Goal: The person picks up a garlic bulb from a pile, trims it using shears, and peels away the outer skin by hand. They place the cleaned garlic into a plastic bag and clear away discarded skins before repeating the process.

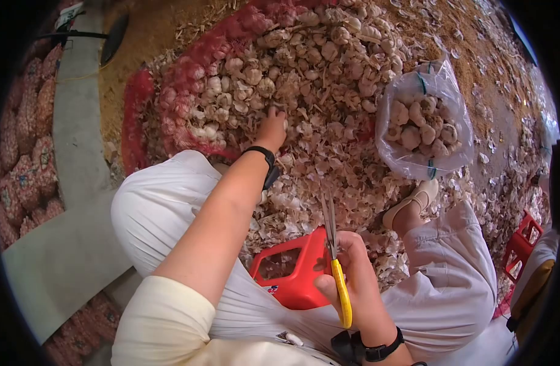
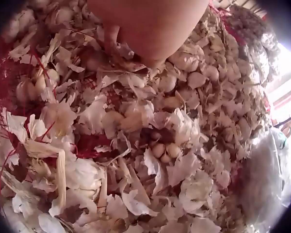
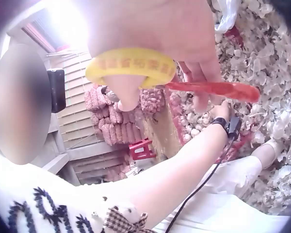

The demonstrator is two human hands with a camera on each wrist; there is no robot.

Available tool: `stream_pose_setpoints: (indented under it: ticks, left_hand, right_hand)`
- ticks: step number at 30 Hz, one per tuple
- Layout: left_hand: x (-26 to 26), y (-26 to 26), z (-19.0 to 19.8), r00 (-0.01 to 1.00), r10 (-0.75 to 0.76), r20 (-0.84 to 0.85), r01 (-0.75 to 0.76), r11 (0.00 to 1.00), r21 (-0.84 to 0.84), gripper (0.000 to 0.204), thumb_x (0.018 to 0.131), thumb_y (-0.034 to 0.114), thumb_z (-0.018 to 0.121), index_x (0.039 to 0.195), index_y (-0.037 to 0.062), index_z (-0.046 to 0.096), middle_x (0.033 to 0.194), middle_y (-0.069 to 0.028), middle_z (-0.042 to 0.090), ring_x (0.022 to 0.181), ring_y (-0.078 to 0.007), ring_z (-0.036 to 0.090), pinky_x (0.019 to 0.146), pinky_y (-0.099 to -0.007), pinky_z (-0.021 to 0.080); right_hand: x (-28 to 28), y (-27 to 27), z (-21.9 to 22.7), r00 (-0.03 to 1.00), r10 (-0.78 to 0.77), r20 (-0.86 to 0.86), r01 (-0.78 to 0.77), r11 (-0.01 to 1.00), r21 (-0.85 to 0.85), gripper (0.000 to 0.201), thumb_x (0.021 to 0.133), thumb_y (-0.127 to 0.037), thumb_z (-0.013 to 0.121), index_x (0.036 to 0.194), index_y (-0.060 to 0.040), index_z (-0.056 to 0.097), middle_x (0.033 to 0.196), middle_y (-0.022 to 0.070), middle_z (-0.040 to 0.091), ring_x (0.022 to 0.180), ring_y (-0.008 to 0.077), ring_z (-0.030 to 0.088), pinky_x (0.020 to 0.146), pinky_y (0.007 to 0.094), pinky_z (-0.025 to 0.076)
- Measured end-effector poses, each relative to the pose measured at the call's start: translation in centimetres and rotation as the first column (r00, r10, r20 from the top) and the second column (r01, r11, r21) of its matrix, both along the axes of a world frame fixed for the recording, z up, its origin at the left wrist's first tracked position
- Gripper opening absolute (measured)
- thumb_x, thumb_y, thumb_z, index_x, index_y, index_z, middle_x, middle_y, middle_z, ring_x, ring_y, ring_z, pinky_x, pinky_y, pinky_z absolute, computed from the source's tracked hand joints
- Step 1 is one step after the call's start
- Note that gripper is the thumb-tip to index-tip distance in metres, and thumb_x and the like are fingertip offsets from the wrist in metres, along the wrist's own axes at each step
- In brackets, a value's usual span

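Note:
My left hand (image 1: 272,129) reaches down into the heap of garlic bulbs (image 1: 252,76), its fingers at the bulbs. From the left wrist view, that hand (image 2: 150,29) is among dry skins and bulbs, fingertips mostly hidden; whether it grips a bulb is unclear. The right hand (image 1: 359,283) holds scissors (image 1: 341,287) above the lap, blades pointing away from the body and slightly apart. In the right wrist view the thumb of this hand (image 3: 155,29) passes through the yellow handle loop (image 3: 162,73), with a red part (image 3: 223,90) beside it.
Red netting (image 1: 188,73) borders the heap. A clear plastic bag (image 1: 463,134) with trimmed bulbs stands at the right, near a shoe (image 1: 414,204). Loose skins (image 1: 319,165) cover the ground. A red stool (image 1: 292,293) is between the legs; filled net sacks (image 1: 30,171) are stacked at left.

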State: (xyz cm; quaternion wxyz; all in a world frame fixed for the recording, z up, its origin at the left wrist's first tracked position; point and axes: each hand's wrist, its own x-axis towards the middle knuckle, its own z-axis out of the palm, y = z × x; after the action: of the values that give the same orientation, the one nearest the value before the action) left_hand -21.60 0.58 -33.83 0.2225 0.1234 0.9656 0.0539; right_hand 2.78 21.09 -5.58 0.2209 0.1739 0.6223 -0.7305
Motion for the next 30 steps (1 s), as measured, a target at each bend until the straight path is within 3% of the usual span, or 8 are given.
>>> stream_pose_setpoints:
  ticks: [3,5,8,9,16,23,27,30]
  left_hand:
    - [0.7,0.3,0.6,0.992,-0.124,-0.011,0.124,0.992,0.014,0.036,0.086,0.021,0.063,0.115,0.0065,0.049,0.122,-0.0152,0.045,0.093,-0.0350,0.058,0.079,-0.0442,0.051]
    - [0.4,1.7,4.4,0.896,0.385,0.221,-0.434,0.866,0.248,0.039,0.091,0.021,0.054,0.126,0.0053,0.046,0.098,-0.0176,0.057,0.080,-0.0346,0.061,0.069,-0.0441,0.053]
    - [-1.0,1.0,6.2,0.760,0.461,0.458,-0.649,0.576,0.497,0.044,0.096,0.037,0.045,0.125,0.0042,0.045,0.092,-0.0137,0.061,0.070,-0.0229,0.060,0.059,-0.0359,0.051]
    - [-1.4,1.1,8.0,0.529,0.371,0.763,-0.847,0.295,0.443,0.047,0.096,0.041,0.044,0.125,0.0036,0.046,0.095,-0.0127,0.062,0.069,-0.0189,0.059,0.058,-0.0335,0.051]
    - [2.6,3.0,24.0,0.493,-0.269,0.827,-0.858,0.003,0.513,0.029,0.095,0.025,0.049,0.112,0.0025,0.054,0.099,-0.0088,0.062,0.073,-0.0148,0.059,0.064,-0.0276,0.051]
    - [13.0,1.0,32.6,0.633,-0.400,0.662,-0.677,0.128,0.725,0.041,0.092,0.026,0.058,0.124,0.0018,0.050,0.098,-0.0058,0.062,0.078,-0.0120,0.060,0.063,-0.0253,0.049]
    - [18.4,0.5,34.5,0.677,-0.209,0.706,-0.680,0.191,0.708,0.064,0.088,0.063,0.048,0.115,0.0058,0.056,0.080,-0.0029,0.058,0.064,-0.0111,0.054,0.057,-0.0251,0.043]
    - [20.4,0.1,33.0,0.688,-0.191,0.700,-0.625,0.335,0.705,0.072,0.083,0.076,0.038,0.097,0.0085,0.058,0.070,-0.0018,0.051,0.055,-0.0114,0.048,0.050,-0.0258,0.039]
  right_hand:
    - [0.6,0.2,0.1,0.999,-0.017,-0.035,0.018,0.999,0.044,0.070,0.079,-0.044,0.075,0.123,-0.0018,0.040,0.104,0.0053,0.048,0.090,0.0122,0.053,0.078,0.0269,0.046]
    - [0.5,0.1,0.8,0.999,-0.039,0.017,0.038,0.999,0.037,0.065,0.081,-0.041,0.073,0.122,-0.0031,0.041,0.095,0.0031,0.050,0.082,0.0081,0.049,0.068,0.0225,0.043]
    - [0.0,-0.1,1.3,0.995,-0.093,-0.047,0.094,0.995,0.018,0.054,0.081,-0.027,0.074,0.119,-0.0038,0.044,0.097,0.0037,0.047,0.078,0.0112,0.048,0.069,0.0243,0.043]
    - [-0.1,-0.1,1.7,0.990,-0.119,-0.070,0.122,0.991,0.046,0.049,0.079,-0.016,0.075,0.115,-0.0037,0.045,0.107,0.0076,0.044,0.083,0.0167,0.051,0.078,0.0284,0.046]
    - [0.0,-0.4,2.6,0.945,-0.223,-0.241,0.267,0.948,0.171,0.047,0.082,-0.022,0.073,0.117,-0.0030,0.049,0.101,0.0057,0.045,0.078,0.0121,0.046,0.071,0.0264,0.044]
    - [1.2,-0.5,0.5,0.838,-0.041,-0.544,0.323,0.841,0.435,0.051,0.080,-0.026,0.075,0.117,-0.0026,0.048,0.106,0.0104,0.050,0.091,0.0174,0.053,0.078,0.0305,0.046]
    - [2.2,-1.3,3.3,0.921,-0.219,-0.322,0.238,0.971,0.019,0.054,0.077,-0.007,0.076,0.120,-0.0065,0.045,0.100,0.0038,0.055,0.086,0.0145,0.056,0.079,0.0284,0.048]
    - [2.3,-2.6,4.1,0.610,-0.053,-0.791,0.311,0.934,0.177,0.048,0.077,-0.003,0.075,0.117,-0.0065,0.048,0.094,0.0032,0.058,0.083,0.0154,0.058,0.075,0.0293,0.049]
